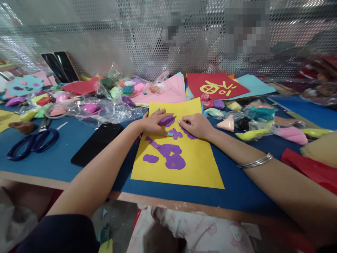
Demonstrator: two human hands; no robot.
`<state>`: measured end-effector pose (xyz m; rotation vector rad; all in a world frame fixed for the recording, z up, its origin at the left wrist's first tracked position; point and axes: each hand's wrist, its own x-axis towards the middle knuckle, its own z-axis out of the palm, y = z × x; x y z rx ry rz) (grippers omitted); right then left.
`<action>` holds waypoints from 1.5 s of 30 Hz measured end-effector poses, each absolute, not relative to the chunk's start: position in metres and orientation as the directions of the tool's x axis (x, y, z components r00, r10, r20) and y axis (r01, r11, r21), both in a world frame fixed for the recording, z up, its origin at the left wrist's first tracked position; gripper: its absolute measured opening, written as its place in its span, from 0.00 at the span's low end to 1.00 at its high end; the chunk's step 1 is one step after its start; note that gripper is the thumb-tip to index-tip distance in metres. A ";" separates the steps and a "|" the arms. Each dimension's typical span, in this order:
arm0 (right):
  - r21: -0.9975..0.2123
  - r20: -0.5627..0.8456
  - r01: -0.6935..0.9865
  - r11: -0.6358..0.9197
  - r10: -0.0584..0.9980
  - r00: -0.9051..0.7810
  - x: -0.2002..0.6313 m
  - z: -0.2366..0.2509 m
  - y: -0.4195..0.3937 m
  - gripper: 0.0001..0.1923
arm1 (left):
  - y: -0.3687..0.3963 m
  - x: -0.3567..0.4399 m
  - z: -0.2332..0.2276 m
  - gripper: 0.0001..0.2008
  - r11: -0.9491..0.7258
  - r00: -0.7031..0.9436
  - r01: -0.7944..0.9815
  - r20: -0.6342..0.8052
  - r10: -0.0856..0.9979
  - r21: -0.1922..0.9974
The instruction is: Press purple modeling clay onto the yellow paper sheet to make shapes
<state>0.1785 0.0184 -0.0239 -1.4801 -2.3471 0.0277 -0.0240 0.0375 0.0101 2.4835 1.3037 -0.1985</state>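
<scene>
A yellow sheet of paper (200,168) lies on the blue table in front of me, with several flat purple clay pieces (176,161) stuck on it. My left hand (156,123) rests on the sheet's upper left with its fingers spread, beside and partly over a purple piece (167,121). On the upper right, my right hand (197,125) is curled, its fingers bent down against another purple clay piece (190,133) that it partly covers. A small purple piece (176,134) shows between the hands, near my left thumb.
Left of the sheet are a black phone (97,144) and blue-handled scissors (34,142). Bagged coloured clay (129,88) lines the back, with pink paper (173,88) and a red sheet with yellow marks (217,84). More clay packs (260,114) lie right. Behind stands a perforated metal screen (105,35).
</scene>
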 end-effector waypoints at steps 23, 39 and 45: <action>-0.202 0.283 0.879 0.433 0.885 -0.371 0.178 -0.024 0.019 0.20 | 0.034 -0.014 0.008 0.44 -0.476 0.525 0.842 -0.186 0.830 0.252; -0.211 0.290 0.866 0.454 0.875 -0.388 0.178 -0.024 0.018 0.19 | 0.037 -0.018 -0.007 0.42 -0.555 0.578 0.814 -0.136 0.805 0.173; -0.206 0.291 0.866 0.455 0.874 -0.390 0.178 -0.024 0.019 0.19 | 0.034 -0.014 -0.004 0.44 -0.538 0.569 0.819 -0.158 0.807 0.198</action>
